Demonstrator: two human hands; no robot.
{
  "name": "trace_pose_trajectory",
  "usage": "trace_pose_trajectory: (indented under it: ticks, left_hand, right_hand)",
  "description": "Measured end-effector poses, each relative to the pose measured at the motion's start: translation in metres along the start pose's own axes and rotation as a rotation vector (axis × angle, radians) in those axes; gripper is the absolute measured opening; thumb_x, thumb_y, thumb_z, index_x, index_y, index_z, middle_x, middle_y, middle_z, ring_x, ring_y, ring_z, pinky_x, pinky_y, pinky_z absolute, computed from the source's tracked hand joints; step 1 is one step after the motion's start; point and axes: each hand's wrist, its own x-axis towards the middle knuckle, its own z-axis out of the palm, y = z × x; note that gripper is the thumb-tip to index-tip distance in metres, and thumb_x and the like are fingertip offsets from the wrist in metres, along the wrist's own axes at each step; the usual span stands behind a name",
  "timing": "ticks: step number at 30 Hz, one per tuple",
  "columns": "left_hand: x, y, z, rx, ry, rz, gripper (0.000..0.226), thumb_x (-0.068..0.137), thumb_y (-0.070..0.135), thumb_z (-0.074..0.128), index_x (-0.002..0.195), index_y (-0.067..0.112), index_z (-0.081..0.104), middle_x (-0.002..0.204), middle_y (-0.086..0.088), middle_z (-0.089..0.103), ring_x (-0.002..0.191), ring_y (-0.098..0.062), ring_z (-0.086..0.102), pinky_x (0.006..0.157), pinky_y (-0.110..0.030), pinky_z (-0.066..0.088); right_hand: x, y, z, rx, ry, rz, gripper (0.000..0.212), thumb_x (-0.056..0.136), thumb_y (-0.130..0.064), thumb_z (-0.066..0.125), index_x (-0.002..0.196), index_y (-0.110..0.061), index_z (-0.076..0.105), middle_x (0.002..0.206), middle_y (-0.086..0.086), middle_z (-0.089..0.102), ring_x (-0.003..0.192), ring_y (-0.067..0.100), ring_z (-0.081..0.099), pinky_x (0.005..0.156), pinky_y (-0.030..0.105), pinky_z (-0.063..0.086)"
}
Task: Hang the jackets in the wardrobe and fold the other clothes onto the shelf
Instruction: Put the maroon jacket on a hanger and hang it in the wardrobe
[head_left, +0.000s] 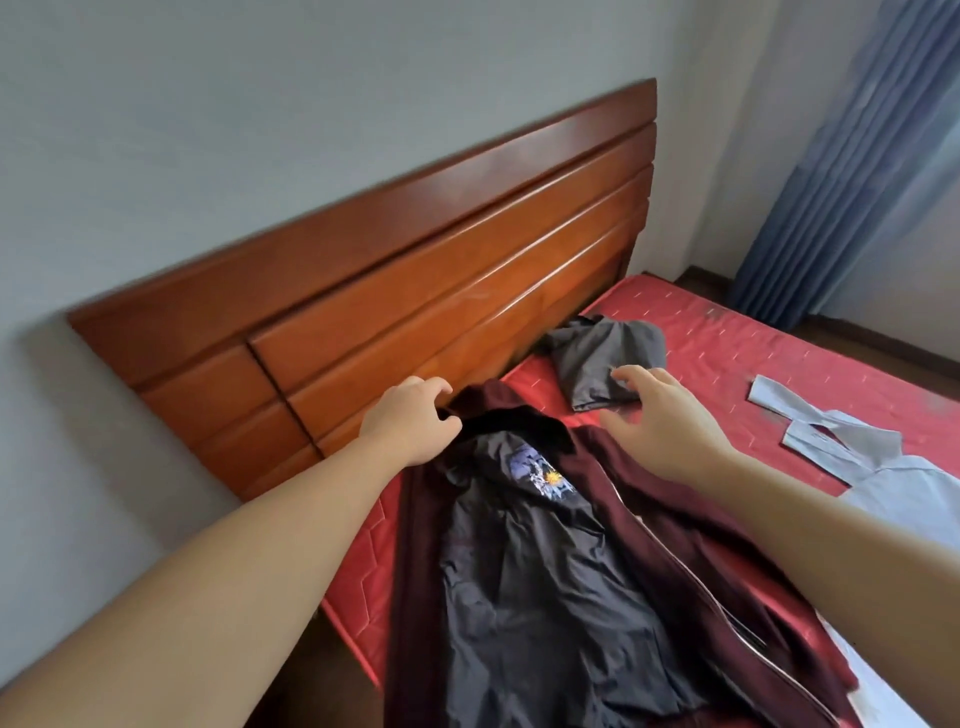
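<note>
Head view: my left hand (410, 421) grips the maroon jacket (649, 499) at its collar, my right hand (660, 421) hovers spread above it. Next I judge the right must take the other shoulder to lift it for hanging.

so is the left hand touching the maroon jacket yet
Touching. The head view shows the left hand resting on the maroon jacket at its collar, fingers curled over the dark fabric edge with no gap.

The maroon jacket (670, 519) ran off the bottom edge, so its hem and sleeves went unseen, and the left hand (410, 421) covered part of its collar. The pale blue shirt (883, 478) was cut by the right edge. The curtain (852, 171) was blurred, its top out of frame.
</note>
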Motion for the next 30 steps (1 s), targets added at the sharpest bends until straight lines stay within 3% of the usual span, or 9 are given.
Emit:
trace_pose_trajectory:
  ticks: [8,13,20,26,30]
  left_hand:
    - [0.015,-0.029,0.033,0.039,-0.051,-0.093,0.046,0.087,0.04,0.054,0.131,0.032,0.05,0.131,0.002,0.051,0.119,-0.022,0.051,0.093,-0.04,0.049]
    - [0.048,-0.048,0.066,0.032,-0.113,-0.094,0.045,0.087,0.04,0.055,0.131,0.031,0.05,0.129,0.001,0.051,0.118,-0.022,0.051,0.093,-0.04,0.048]
    - [0.151,-0.086,0.153,-0.233,-0.218,-0.216,0.043,0.09,0.033,0.057,0.132,0.025,0.053,0.129,-0.001,0.057,0.116,-0.021,0.053,0.093,-0.032,0.044]
    - [0.238,-0.124,0.245,-0.228,-0.321,-0.192,0.043,0.092,0.035,0.054,0.134,0.027,0.05,0.131,0.004,0.06,0.116,-0.023,0.056,0.095,-0.035,0.046]
    - [0.29,-0.137,0.298,-0.266,-0.34,-0.194,0.032,0.096,0.042,0.047,0.125,0.031,0.056,0.124,0.007,0.063,0.111,-0.022,0.058,0.095,-0.037,0.047]
  right_hand:
    - [0.036,0.022,0.049,0.106,0.01,0.026,0.046,0.089,-0.036,0.058,0.133,-0.022,0.052,0.125,0.0,0.056,0.11,0.02,0.056,0.083,0.031,0.044]
    - [0.051,0.037,0.099,0.101,-0.099,0.094,0.045,0.088,-0.035,0.059,0.13,-0.023,0.052,0.122,0.002,0.057,0.111,0.023,0.056,0.09,0.036,0.047]
    - [0.103,0.062,0.19,0.022,-0.225,0.217,0.05,0.088,-0.04,0.058,0.134,-0.023,0.049,0.127,-0.001,0.053,0.117,0.02,0.055,0.094,0.037,0.047]
    - [0.161,0.092,0.294,-0.019,-0.336,0.305,0.041,0.089,-0.037,0.055,0.128,-0.023,0.051,0.125,0.0,0.055,0.117,0.022,0.055,0.095,0.038,0.046]
    - [0.182,0.104,0.359,-0.005,-0.362,0.36,0.036,0.095,-0.043,0.048,0.124,-0.023,0.054,0.124,-0.002,0.058,0.114,0.023,0.057,0.092,0.037,0.046]
